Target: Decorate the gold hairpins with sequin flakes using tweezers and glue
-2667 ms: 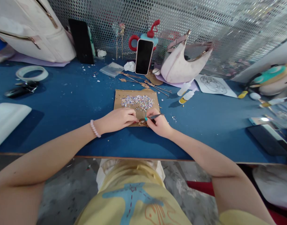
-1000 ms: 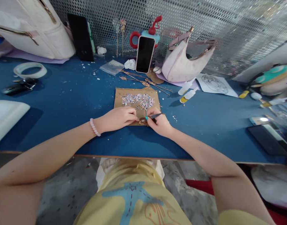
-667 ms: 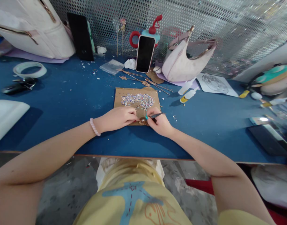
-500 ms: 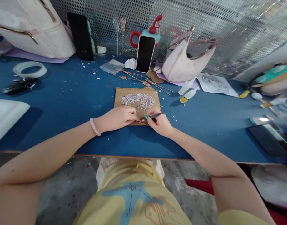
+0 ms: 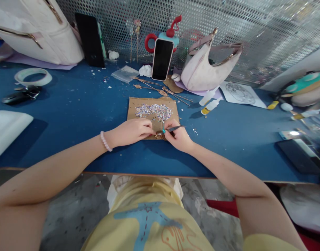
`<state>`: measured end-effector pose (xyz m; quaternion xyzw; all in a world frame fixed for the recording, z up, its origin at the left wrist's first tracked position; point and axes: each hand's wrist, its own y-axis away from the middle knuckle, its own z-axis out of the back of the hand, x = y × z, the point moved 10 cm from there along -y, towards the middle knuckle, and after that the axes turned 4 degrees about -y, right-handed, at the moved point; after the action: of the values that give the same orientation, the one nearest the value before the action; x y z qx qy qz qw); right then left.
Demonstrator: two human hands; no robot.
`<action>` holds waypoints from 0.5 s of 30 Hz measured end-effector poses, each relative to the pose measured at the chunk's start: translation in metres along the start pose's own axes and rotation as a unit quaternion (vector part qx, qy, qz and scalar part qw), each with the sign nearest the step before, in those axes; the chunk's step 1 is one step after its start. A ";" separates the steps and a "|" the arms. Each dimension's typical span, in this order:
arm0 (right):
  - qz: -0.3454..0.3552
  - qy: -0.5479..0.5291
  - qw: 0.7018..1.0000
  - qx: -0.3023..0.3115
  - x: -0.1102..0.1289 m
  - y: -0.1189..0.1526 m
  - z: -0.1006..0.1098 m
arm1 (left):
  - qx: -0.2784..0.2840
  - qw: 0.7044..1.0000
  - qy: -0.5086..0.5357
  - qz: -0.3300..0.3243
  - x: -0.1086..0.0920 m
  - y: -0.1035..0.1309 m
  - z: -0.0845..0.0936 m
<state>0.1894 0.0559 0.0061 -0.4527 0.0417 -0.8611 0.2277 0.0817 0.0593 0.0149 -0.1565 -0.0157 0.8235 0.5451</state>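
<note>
A brown cardboard piece [image 5: 131, 104] carries a heap of small glittering rhinestones [image 5: 154, 111]. At its front edge is a small gold ornament [image 5: 160, 135] with shiny spots; its exact kind is too small to tell. My left hand [image 5: 136, 130] is closed, with thumb and fingertips pinching the ornament's left side. My right hand [image 5: 177, 137] is closed around dark, slim tweezers [image 5: 174, 128], held like a pen. Their tip is hidden by the fingers, close to the ornament's right side.
Behind the cardboard lie gold hairpin-like sticks [image 5: 163, 92] and a propped phone [image 5: 162, 59]. Small glue bottles [image 5: 210, 106] lie to the right, before a white handbag [image 5: 209, 69]. A tape roll [image 5: 33, 77] and black clip-like object [image 5: 21, 95] are at left.
Almost nothing differs; both hands keep their places at the ornament, with at most a tiny shift of the right fingers.
</note>
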 end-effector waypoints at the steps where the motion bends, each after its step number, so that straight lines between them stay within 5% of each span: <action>1: -0.001 -0.001 1.000 0.001 0.000 0.000 0.000 | 0.001 1.000 -0.001 0.000 0.000 0.000 0.000; 15: 0.007 -0.002 1.000 -0.007 0.003 0.000 0.001 | 0.010 1.000 -0.006 -0.002 -0.001 0.000 -0.001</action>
<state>0.1890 0.0552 0.0089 -0.4555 0.0506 -0.8583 0.2310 0.0821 0.0584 0.0145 -0.1459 -0.0111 0.8232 0.5485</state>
